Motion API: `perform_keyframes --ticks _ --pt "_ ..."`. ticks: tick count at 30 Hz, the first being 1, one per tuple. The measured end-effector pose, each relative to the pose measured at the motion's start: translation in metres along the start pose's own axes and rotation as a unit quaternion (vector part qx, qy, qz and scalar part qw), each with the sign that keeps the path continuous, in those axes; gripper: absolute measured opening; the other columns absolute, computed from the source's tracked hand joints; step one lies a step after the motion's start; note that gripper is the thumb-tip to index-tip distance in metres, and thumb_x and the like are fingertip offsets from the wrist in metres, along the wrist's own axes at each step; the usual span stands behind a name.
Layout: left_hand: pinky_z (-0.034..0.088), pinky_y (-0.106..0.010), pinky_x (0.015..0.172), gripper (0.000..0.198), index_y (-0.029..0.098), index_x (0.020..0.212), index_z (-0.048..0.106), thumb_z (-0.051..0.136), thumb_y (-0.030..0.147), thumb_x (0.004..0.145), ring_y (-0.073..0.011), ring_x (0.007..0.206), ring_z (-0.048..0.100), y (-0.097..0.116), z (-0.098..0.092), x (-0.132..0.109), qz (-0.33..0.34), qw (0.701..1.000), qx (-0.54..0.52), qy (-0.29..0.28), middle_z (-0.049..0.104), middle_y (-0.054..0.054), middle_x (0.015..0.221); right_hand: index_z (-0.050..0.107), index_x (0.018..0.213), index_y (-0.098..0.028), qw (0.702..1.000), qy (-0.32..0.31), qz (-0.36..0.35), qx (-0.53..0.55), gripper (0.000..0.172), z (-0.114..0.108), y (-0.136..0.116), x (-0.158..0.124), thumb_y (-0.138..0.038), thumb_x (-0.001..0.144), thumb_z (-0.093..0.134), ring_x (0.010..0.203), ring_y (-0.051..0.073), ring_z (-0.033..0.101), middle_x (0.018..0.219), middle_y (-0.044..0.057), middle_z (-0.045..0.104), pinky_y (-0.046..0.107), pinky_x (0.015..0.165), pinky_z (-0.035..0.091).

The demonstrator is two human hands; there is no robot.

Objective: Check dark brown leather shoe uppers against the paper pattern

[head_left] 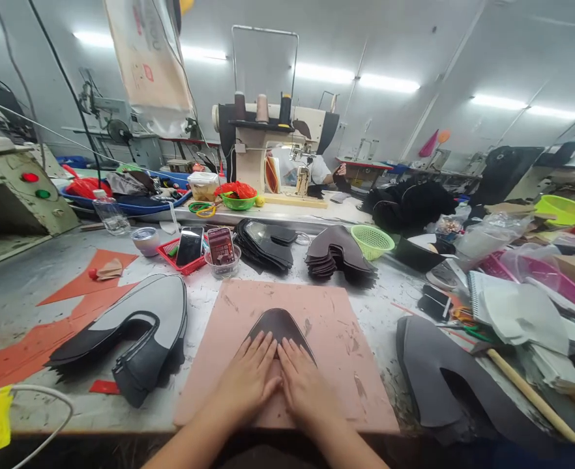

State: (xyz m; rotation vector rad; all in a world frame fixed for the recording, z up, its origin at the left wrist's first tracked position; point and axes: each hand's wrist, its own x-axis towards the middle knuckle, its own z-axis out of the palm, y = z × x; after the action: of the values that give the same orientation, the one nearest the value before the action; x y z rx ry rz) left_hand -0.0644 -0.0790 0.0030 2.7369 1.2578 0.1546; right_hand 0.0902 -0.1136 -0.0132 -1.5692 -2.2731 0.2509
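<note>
Both my hands lie flat, side by side, on a dark curved shoe-upper piece (278,320) in the middle of a pink board (360,365). My left hand (251,374) presses its left part with fingers stretched out. Against the right part rests my right hand (304,378), also with straight fingers. The hands hide the lower part of the piece. To the left is a stack of black and grey U-shaped shoe uppers (167,306). A stack of dark grey U-shaped pieces (431,358) lies to the right.
Behind the board sit two more stacks, black pieces (265,246) and brown-grey pieces (336,251), near a green basket (371,241). Phones stand by a red basket (190,264). A wooden stick (532,394) lies at the right. A sewing machine (253,143) stands beyond, with a person partly visible behind.
</note>
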Motion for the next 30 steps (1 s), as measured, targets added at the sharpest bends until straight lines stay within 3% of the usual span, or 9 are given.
perform_keyframes --ticks 8,11,14,18,20,22,25,27,30 --pt "0.024 -0.043 0.101 0.068 0.018 0.132 0.028 0.023 0.061 0.079 -0.0269 0.127 0.025 0.0 -0.005 -0.007 -0.001 0.999 0.003 -0.041 0.027 -0.012 0.138 0.023 0.134 -0.012 0.996 -0.001 -0.075 -0.039 0.064 0.014 0.005 -0.031 -0.035 0.079 0.046 0.126 0.028 0.025 0.137 0.012 0.026 0.045 0.099 0.031" --pt "0.024 -0.043 0.101 0.069 0.018 0.132 0.028 0.024 0.062 0.078 -0.0273 0.127 0.024 -0.001 -0.002 -0.007 0.003 0.999 0.003 -0.034 0.027 -0.011 0.138 0.035 0.13 -0.023 0.988 -0.046 -0.144 0.031 0.052 0.011 0.018 -0.053 -0.033 0.08 0.046 0.118 0.025 0.04 0.13 0.007 0.041 0.038 0.094 0.039" --pt "0.024 -0.044 0.101 0.071 0.019 0.132 0.027 0.026 0.064 0.077 -0.0277 0.126 0.026 -0.003 0.001 -0.006 0.007 1.0 -0.002 -0.023 0.03 -0.011 0.137 0.052 0.114 -0.034 0.976 -0.096 -0.104 0.165 0.033 -0.006 0.03 -0.06 -0.03 0.085 0.039 0.102 0.019 0.055 0.111 -0.003 0.061 0.032 0.086 0.045" --pt "0.023 -0.046 0.102 0.077 0.021 0.134 0.021 0.029 0.068 0.073 -0.028 0.127 0.024 -0.006 0.007 -0.008 0.008 1.0 -0.003 -0.022 0.028 -0.011 0.138 0.046 0.121 -0.023 0.958 -0.015 0.123 0.26 0.042 -0.037 0.038 -0.029 -0.031 0.08 0.042 0.105 0.022 0.052 0.121 0.007 0.053 0.036 0.086 0.043" --pt "0.024 -0.046 0.101 0.08 0.021 0.134 0.018 0.03 0.069 0.071 -0.0285 0.127 0.024 -0.008 0.01 -0.009 0.016 1.0 0.002 -0.011 0.026 -0.011 0.139 0.042 0.124 -0.017 0.914 -0.004 0.241 0.325 0.053 -0.045 0.04 -0.008 -0.032 0.074 0.048 0.101 0.023 0.055 0.119 0.012 0.053 0.037 0.083 0.045" --pt "0.026 -0.046 0.1 0.083 0.022 0.135 0.015 0.032 0.07 0.07 -0.0296 0.126 0.026 -0.01 0.013 -0.012 0.027 0.999 0.016 0.018 0.026 -0.012 0.139 0.044 0.121 -0.015 0.866 -0.04 0.295 0.403 0.052 -0.047 0.04 0.01 -0.034 0.073 0.048 0.089 0.022 0.06 0.106 0.011 0.06 0.035 0.074 0.048" --pt "0.029 -0.046 0.098 0.083 0.021 0.136 0.011 0.035 0.067 0.071 -0.0311 0.125 0.029 -0.009 0.011 -0.017 0.057 0.992 0.06 0.096 0.029 -0.013 0.138 0.06 0.097 -0.015 0.843 -0.089 0.268 0.458 0.033 -0.046 0.035 0.026 -0.034 0.073 0.048 0.076 0.02 0.061 0.085 0.006 0.066 0.031 0.066 0.047" --pt "0.028 -0.045 0.098 0.08 0.02 0.137 0.012 0.036 0.064 0.074 -0.0312 0.125 0.027 -0.008 0.006 -0.021 0.075 0.981 0.093 0.153 0.029 -0.013 0.138 0.063 0.079 -0.016 0.871 -0.083 0.216 0.433 0.021 -0.047 0.03 0.034 -0.029 0.071 0.049 0.074 0.02 0.06 0.078 0.004 0.066 0.031 0.067 0.045" --pt "0.028 -0.044 0.099 0.073 0.019 0.137 0.013 0.034 0.058 0.078 -0.0295 0.127 0.023 -0.02 -0.005 -0.027 0.042 0.967 0.111 0.226 0.029 -0.011 0.139 0.061 0.075 -0.017 0.901 -0.01 0.164 0.402 0.019 -0.061 0.033 0.057 -0.029 0.072 0.047 0.074 0.019 0.058 0.076 0.003 0.066 0.03 0.068 0.044"
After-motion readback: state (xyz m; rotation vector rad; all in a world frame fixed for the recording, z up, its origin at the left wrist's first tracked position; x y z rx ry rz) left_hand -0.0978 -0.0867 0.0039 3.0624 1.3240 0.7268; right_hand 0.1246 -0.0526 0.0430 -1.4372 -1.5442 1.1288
